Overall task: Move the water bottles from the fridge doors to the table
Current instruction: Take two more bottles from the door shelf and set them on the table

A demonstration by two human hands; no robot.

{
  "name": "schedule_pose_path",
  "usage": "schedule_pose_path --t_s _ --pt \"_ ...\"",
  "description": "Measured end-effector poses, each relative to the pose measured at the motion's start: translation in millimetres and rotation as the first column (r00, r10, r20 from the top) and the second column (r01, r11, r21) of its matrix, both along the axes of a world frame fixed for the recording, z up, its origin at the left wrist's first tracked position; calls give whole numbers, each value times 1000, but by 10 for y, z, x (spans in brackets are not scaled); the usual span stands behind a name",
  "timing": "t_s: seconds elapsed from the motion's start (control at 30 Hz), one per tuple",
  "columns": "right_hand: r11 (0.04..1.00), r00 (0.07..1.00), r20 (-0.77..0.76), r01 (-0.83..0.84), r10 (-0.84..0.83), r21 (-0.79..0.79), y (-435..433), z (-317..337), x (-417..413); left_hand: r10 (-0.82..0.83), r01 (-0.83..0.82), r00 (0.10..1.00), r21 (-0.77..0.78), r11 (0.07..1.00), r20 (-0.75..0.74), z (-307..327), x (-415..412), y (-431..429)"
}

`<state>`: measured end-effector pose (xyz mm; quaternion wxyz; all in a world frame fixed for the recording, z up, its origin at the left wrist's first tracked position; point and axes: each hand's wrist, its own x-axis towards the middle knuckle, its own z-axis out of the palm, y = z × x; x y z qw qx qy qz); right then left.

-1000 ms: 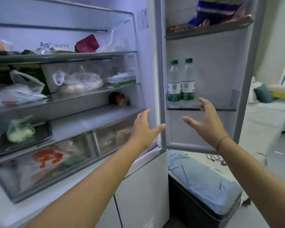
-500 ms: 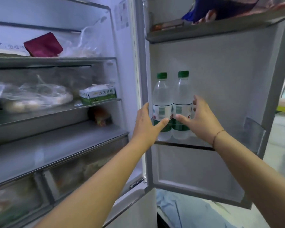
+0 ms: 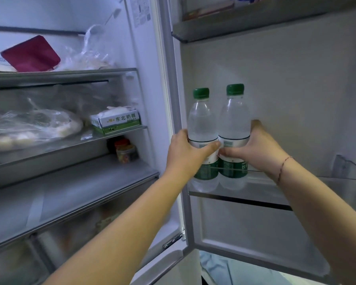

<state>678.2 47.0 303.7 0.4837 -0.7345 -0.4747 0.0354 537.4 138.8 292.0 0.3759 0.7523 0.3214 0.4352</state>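
Two clear water bottles with green caps and green-white labels stand side by side, touching, in the clear bin (image 3: 308, 188) of the open fridge door. My left hand (image 3: 186, 150) wraps around the left bottle (image 3: 201, 118) at label height, thumb across its front. My right hand (image 3: 255, 149) grips the right bottle (image 3: 234, 116) from the right side, thumb over the label. Both bottles are upright, their bases still inside the bin.
The fridge interior fills the left: a red pouch (image 3: 30, 53) and plastic bags on the top shelf, a green-white carton (image 3: 116, 121) and bagged food on the middle shelf, a jar (image 3: 124, 151) below. An upper door shelf (image 3: 245, 21) hangs above the bottles.
Both hands have moved forward from open in front of the door and closed around the bottles, one each. The camera has come closer to the door.
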Motion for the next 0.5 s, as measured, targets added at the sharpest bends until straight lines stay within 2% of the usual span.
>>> schedule_pose_path --t_s 0.23,0.37,0.5 --pt "990 1000 4 -21 21 136 -82 4 -135 11 -5 992 -53 999 122 -21 -109 -91" --pt "966 999 45 -32 22 255 -168 135 -280 54 -56 965 1 998 257 83 -179 -179" --pt "902 986 140 -140 90 409 -289 302 -532 111 -148 910 65 987 400 343 -401 -309"
